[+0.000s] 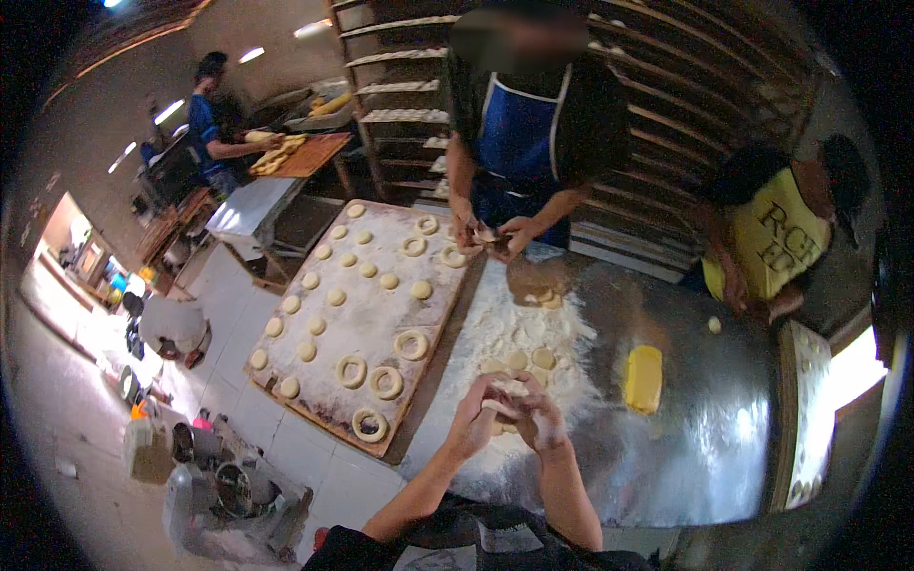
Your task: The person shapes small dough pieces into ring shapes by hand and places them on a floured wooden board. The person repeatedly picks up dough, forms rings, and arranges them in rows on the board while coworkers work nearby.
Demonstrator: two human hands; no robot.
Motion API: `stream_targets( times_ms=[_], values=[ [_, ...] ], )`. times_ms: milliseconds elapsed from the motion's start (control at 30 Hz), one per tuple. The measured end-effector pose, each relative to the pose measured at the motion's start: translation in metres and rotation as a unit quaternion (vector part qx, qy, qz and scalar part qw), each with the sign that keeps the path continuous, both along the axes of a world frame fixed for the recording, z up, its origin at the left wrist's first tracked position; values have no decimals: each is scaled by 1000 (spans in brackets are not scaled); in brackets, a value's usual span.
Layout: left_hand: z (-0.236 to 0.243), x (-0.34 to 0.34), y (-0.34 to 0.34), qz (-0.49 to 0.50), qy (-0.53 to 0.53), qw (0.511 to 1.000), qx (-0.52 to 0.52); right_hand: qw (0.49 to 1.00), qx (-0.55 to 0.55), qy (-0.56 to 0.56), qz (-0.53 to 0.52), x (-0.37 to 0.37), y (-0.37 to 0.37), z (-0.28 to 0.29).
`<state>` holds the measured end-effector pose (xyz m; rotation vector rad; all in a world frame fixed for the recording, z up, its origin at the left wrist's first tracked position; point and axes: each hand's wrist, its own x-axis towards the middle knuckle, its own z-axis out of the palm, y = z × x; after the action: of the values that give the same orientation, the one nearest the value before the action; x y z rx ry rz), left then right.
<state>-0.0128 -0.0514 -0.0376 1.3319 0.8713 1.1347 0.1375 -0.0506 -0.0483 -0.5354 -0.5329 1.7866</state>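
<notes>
Head view: fingers of the left hand [468,416] and right hand [541,417] curl inward, pinching pale dough [514,388] above the floured tabletop [600,476]. Even pressure all round appears advisable, avoiding thin spots. Dough rounds [517,361] lie at twelve o'clock; a board [376,314] at ten.

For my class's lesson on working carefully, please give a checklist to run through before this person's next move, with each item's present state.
1. Grip on the dough piece: ok; left hand and right hand both hold it.
2. A free hand: not ok; both are occupied.
3. Flour beneath the hands: ok; spread on the metal table.
4. Shape of the held piece: cannot tell; the fingers partly hide it.
5. Board left of the flour: ok; it bears dough rounds and rings.
6. Opposite co-worker's hands: ok; apart from the person's.
</notes>
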Motion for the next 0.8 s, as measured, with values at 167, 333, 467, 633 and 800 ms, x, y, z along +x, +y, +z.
stream_targets(
  times_ms=[167,333,467,633,800],
  values=[
    [-9,-8,-14,85,-16,996,3,936,54,-342,54,-11,3,12],
    [-9,-23,-24,252,270,919,134,961,112,-250,38,-45,18,-15],
    [-1,-58,-16,315,223,919,87,889,306,-338,39,-76,23,-23],
    [9,-101,-12,330,191,914,141,941,162,-286,75,-127,12,0],
    [16,-145,-17,306,236,918,86,971,168,-172,-1,-174,12,12]
  ],
)
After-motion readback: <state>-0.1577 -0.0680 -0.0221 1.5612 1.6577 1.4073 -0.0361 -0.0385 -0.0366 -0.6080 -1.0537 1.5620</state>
